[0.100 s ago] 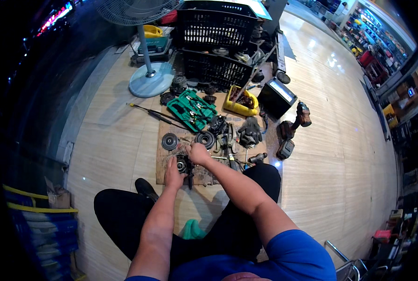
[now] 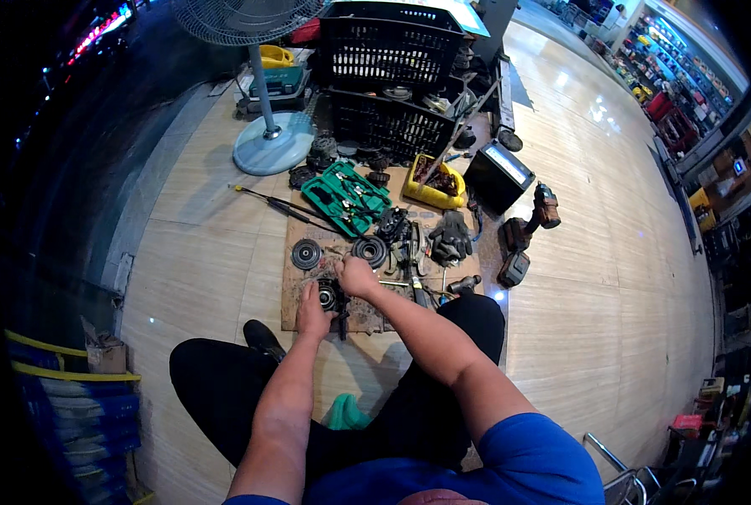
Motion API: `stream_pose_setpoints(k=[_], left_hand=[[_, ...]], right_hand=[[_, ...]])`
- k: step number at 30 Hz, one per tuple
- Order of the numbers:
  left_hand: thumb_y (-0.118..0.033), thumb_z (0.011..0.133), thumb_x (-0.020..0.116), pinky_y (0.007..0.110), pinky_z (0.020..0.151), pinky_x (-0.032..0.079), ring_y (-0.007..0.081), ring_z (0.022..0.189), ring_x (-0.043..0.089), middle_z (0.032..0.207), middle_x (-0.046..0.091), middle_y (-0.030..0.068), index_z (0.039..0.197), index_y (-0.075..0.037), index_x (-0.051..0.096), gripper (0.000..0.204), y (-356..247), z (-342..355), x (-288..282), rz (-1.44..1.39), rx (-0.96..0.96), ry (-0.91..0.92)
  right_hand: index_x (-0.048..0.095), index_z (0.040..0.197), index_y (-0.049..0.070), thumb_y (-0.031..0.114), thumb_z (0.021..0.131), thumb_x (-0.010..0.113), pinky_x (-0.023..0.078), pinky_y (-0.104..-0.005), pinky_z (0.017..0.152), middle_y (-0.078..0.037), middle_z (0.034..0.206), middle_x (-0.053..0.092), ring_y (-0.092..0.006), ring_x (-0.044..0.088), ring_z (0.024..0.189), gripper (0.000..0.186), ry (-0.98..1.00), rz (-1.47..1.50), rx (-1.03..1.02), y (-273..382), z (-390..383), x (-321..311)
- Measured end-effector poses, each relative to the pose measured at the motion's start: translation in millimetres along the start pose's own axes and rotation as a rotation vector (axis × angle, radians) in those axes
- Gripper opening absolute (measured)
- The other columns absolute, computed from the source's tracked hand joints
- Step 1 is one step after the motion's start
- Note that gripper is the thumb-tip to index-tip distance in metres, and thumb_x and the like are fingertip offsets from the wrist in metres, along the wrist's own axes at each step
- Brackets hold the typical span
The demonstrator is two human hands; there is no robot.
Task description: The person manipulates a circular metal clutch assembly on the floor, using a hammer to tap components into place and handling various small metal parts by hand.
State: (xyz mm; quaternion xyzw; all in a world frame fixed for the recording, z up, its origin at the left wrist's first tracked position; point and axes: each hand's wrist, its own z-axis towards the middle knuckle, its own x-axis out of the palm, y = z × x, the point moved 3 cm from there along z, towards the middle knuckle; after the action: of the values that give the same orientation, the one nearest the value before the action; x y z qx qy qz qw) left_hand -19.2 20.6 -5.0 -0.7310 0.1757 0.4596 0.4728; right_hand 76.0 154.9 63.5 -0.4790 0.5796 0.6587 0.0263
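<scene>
My left hand (image 2: 311, 315) grips the near left side of a dark round metal part (image 2: 328, 298) with a ringed centre, low on a worn cardboard sheet (image 2: 294, 290). Just above that part, my right hand (image 2: 357, 277) is closed with its fingers curled in; whatever it may hold is hidden. Beyond the hands lie a black grooved pulley wheel (image 2: 306, 254) and, nearer my right hand, a second ringed pulley (image 2: 369, 250). To the right are a metal puller (image 2: 411, 252) with arms and a pair of dark work gloves (image 2: 451, 239).
A green tool case (image 2: 346, 199) lies open beyond the pulleys. Beside it stand a yellow tub (image 2: 434, 182) and a black battery (image 2: 498, 176). A cordless impact driver (image 2: 530, 220) is on the right. Black crates (image 2: 390, 50) and a fan base (image 2: 273, 145) stand farther back.
</scene>
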Motion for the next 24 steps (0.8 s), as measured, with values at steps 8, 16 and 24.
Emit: stream_pose_setpoints(k=[8,16,24], left_hand=[[-0.014,0.066,0.085,0.038,0.108,0.038,0.0304,0.134,0.039,0.149,0.036,0.0108,0.142,-0.007,0.039,0.09,-4.3,-0.2,1.0,0.013,-0.007,-0.012],[-0.014,0.065,0.085,0.039,0.105,0.041,0.0318,0.131,0.042,0.146,0.039,0.0109,0.143,-0.007,0.038,0.091,-1.7,-0.2,0.9,-0.005,-0.026,0.001],[-0.014,0.063,0.086,0.04,0.108,0.037,0.0327,0.132,0.041,0.145,0.04,0.013,0.141,-0.005,0.04,0.091,5.5,1.1,0.2,-0.01,0.036,-0.053]], right_hand=[[0.063,0.087,-0.005,0.035,0.092,0.049,0.047,-0.0536,0.082,-0.032,0.089,0.063,-0.0503,0.059,0.09,0.043,-0.082,0.054,0.003,-10.7,1.1,5.1],[0.066,0.099,-0.004,0.027,0.086,0.067,0.051,-0.0364,0.064,-0.017,0.074,0.066,-0.0194,0.064,0.068,0.033,0.13,0.373,-0.053,-20.2,0.2,23.0],[0.069,0.094,-0.001,0.024,0.092,0.064,0.047,-0.0337,0.064,-0.008,0.072,0.065,-0.0147,0.057,0.066,0.026,0.055,0.378,-0.105,-24.3,14.8,21.6]])
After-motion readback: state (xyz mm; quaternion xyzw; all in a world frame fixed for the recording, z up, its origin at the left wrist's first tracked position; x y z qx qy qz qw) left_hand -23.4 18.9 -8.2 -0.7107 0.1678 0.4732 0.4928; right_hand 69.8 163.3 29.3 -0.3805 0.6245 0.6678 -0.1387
